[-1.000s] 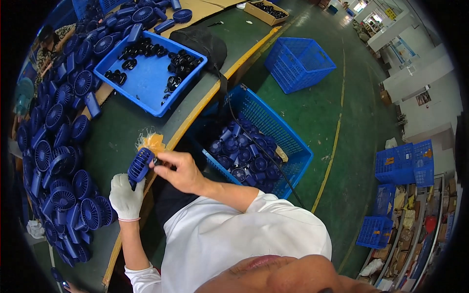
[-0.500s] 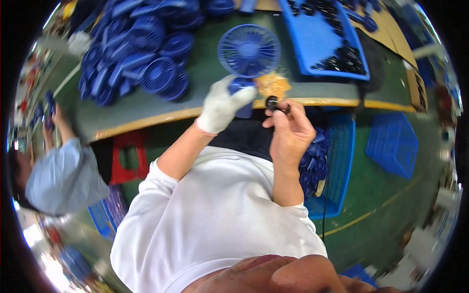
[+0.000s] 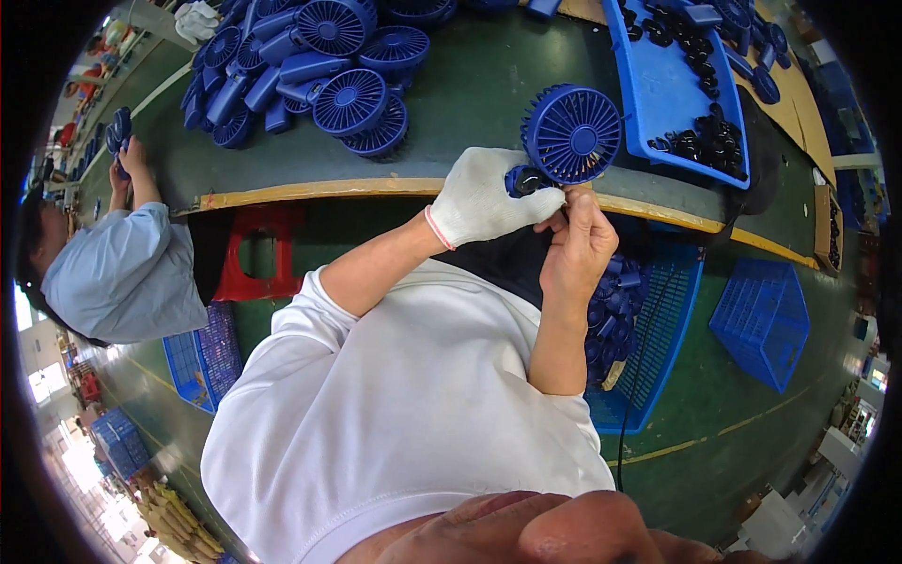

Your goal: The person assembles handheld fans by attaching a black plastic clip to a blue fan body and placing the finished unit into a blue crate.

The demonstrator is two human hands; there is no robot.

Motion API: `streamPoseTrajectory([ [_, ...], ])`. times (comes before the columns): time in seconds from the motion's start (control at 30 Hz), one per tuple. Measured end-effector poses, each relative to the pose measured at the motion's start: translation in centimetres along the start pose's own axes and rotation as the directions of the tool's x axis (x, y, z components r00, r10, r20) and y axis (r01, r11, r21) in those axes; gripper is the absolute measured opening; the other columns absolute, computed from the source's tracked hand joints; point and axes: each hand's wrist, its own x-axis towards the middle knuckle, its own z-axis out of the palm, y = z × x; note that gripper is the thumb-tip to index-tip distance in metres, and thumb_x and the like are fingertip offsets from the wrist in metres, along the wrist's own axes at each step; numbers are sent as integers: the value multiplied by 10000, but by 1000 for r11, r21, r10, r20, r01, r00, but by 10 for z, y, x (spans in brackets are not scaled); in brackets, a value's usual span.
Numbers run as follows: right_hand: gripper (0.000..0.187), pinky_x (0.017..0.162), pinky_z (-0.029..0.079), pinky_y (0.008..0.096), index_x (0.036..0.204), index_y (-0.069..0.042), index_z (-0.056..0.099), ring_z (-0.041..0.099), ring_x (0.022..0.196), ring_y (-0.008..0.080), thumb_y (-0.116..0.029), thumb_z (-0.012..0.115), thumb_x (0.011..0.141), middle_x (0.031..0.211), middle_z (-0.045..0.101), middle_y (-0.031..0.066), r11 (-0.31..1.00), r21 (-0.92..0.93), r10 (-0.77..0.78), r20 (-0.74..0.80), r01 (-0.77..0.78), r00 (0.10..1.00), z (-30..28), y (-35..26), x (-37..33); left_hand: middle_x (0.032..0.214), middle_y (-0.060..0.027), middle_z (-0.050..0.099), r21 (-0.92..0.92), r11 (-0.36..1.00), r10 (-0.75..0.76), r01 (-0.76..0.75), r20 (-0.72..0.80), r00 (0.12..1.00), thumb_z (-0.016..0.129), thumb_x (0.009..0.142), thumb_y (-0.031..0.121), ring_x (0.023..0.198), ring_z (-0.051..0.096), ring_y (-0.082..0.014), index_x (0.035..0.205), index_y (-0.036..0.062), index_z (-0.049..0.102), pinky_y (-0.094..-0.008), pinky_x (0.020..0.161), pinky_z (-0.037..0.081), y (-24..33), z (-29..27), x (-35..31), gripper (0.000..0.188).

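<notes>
My left hand (image 3: 489,199), in a white knitted glove, is wrapped round the handle of a blue handheld fan (image 3: 583,139) above the table's front edge. The round slatted head of this fan faces up, tilted to the right. A glossy black part (image 3: 532,180) shows at the handle, beside the gloved thumb. My bare right hand (image 3: 583,235) is closed just below the fan head, its fingertips pressed together next to the gloved thumb. Whatever those fingertips may hold is hidden.
Blue fans (image 3: 329,80) lie heaped at the back left. A blue tray (image 3: 662,89) with small black parts stands at the right. Under the table is a blue crate (image 3: 672,329) of blue parts. A red stool (image 3: 258,254) and a co-worker (image 3: 122,263) are at left.
Both hands and the fan have shifted right in the picture. The fan has tilted. My right hand, which held a small black part, is now against the fan's handle; a black part shows there.
</notes>
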Motion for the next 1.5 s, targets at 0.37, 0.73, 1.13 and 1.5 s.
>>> streamPoseTrajectory([
  [0.37,488,823,552,363,1189,-5,592,669,978,255,-439,487,990,1108,675,148,937,154,314,19,-313,949,-4,5,0,875,-204,630,153,866,446,-475,193,874,427,964,182,805,615,-406,900,-1,528,-457,692,491,-42,28,-6,219],
  [0.73,366,911,509,393,1183,52,565,651,939,260,-77,673,858,1049,668,151,859,-418,-358,-80,295,930,-68,19,-47,983,-168,659,106,977,123,-186,433,893,569,902,323,935,632,-348,1006,52,676,-411,847,502,7,1,-11,310],
  [1.13,370,628,556,320,1133,-41,582,670,744,227,-346,629,930,979,671,104,919,252,364,-837,-303,408,-238,83,-105,1215,-169,623,992,101,357,-80,39,933,617,815,273,1139,585,-341,1234,89,608,-411,989,461,-63,-314,182,457],
  [1.5,98,639,444,233,839,40,634,565,693,106,-46,670,872,768,606,55,433,-780,-515,196,451,834,-81,-66,156,1213,-212,602,994,74,-318,-79,99,943,688,651,160,1174,556,-344,1258,43,566,-384,1029,428,12,-303,211,630],
])
